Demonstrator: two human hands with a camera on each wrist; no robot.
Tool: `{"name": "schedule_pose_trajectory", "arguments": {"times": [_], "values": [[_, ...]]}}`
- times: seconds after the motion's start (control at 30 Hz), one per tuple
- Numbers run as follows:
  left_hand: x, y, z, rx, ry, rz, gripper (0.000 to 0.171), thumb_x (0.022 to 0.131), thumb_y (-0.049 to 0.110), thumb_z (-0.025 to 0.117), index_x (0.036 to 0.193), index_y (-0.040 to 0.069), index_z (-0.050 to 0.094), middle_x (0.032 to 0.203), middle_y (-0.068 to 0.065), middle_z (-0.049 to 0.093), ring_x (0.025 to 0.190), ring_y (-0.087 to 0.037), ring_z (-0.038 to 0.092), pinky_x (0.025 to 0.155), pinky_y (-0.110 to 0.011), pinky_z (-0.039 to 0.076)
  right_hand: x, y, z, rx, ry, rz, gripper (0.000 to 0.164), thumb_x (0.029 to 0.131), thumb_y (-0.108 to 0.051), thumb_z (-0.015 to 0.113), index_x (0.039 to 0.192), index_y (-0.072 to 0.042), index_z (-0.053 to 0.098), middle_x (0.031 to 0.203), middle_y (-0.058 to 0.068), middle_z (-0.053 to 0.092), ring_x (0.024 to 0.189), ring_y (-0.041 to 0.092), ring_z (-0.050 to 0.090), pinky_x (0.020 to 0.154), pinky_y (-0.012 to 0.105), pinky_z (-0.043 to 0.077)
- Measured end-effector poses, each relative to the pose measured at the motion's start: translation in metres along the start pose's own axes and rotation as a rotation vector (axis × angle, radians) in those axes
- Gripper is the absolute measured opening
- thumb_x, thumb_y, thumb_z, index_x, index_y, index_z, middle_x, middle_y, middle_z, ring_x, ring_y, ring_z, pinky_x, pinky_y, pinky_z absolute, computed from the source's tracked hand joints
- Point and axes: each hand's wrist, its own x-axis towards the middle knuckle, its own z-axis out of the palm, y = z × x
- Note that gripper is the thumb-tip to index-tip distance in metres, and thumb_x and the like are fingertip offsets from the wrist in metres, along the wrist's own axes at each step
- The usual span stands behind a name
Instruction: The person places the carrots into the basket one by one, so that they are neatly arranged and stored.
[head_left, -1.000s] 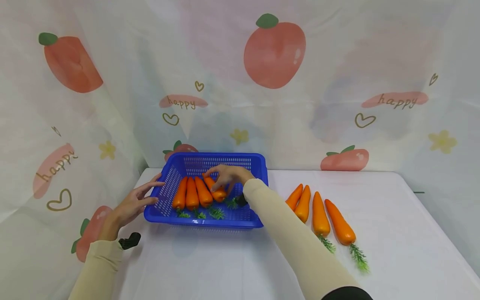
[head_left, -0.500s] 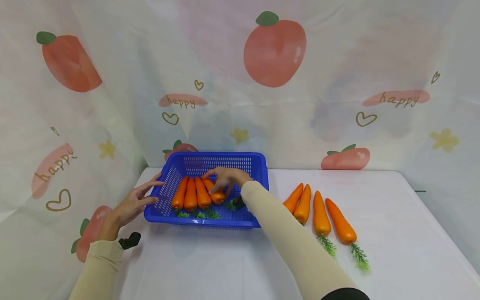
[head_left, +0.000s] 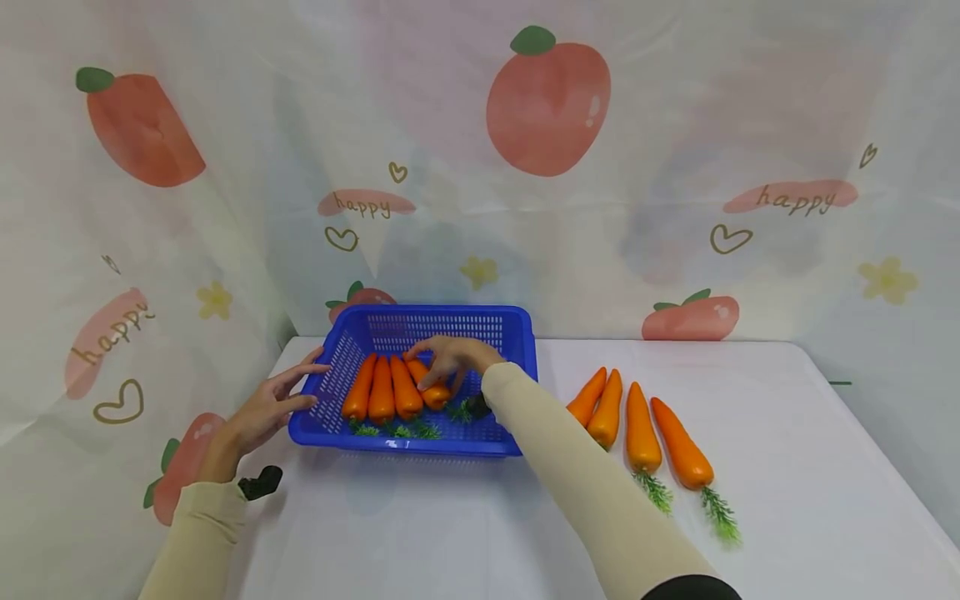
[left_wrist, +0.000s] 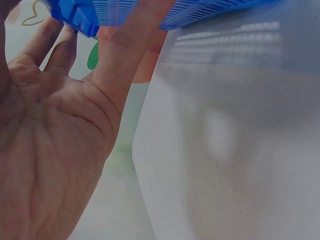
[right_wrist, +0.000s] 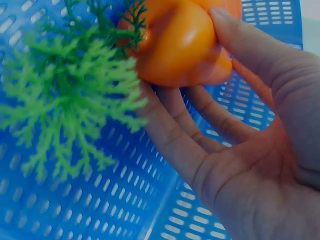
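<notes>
A blue plastic basket (head_left: 408,446) with slotted walls stands on the table, several orange carrots (head_left: 382,390) with green tops lying side by side inside it. My left hand (head_left: 258,412) rests on the basket's left rim, its thumb and fingers spread and fairly straight. Inside the basket, my right hand (head_left: 459,354) pinches the rightmost carrot (head_left: 437,397). The right wrist view shows the thumb on one side of that carrot (right_wrist: 175,42) and fingers beneath it. Part of the carrot is hidden by the hand in the head view.
Several more carrots (head_left: 641,429) lie on the white-covered table (head_left: 780,442) right of the basket, partly behind my right sleeve (head_left: 585,483). A printed cloth (head_left: 600,250) hangs behind the table and along its left side.
My right hand has shifted slightly to the left and down with the rightmost carrot, which now lies closer to its neighbours. My left hand has stayed on the rim.
</notes>
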Motion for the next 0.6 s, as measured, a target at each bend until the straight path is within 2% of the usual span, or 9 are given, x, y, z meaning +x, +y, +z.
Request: {"name": "schedule_pose_trajectory", "arguments": {"times": [0.13,0.4,0.5,0.6], "values": [[0.001,-0.001,0.000,-0.017,-0.001,-0.004,0.056,0.101,0.011,0.062,0.154,0.007,0.043,0.174,0.004,0.005,0.155,-0.047,0.003,0.096,-0.043,0.057,-0.004,-0.002,-0.001,-0.031,-0.003,-0.009,0.069,0.094,-0.014,0.076,0.156,-0.025,0.047,0.163,0.015,0.029,0.121,0.034,0.057,0.081,0.047,0.062],[0.001,0.002,0.002,-0.029,0.003,-0.008,0.058,0.101,0.010,0.063,0.155,0.006,0.043,0.174,0.003,0.004,0.155,-0.047,0.005,0.095,-0.043,0.057,-0.011,-0.008,-0.005,-0.073,-0.025,0.000,0.073,0.094,-0.018,0.076,0.158,-0.024,0.042,0.163,0.016,0.029,0.117,0.032,0.059,0.084,0.051,0.061],[0.000,0.002,0.002,-0.031,0.001,-0.011,0.057,0.101,0.010,0.062,0.155,0.006,0.042,0.174,0.004,0.004,0.155,-0.046,0.003,0.097,-0.042,0.056,-0.015,-0.013,-0.006,-0.117,-0.032,-0.003,0.074,0.094,-0.019,0.076,0.158,-0.025,0.039,0.164,0.015,0.027,0.116,0.032,0.060,0.085,0.051,0.061],[-0.001,0.002,0.001,-0.029,-0.001,-0.012,0.057,0.101,0.010,0.062,0.154,0.006,0.043,0.174,0.004,0.004,0.155,-0.046,0.002,0.098,-0.043,0.056,-0.021,-0.018,-0.007,-0.211,-0.032,-0.022,0.076,0.095,-0.024,0.076,0.159,-0.026,0.036,0.166,0.012,0.025,0.122,0.032,0.059,0.085,0.048,0.061]]}}
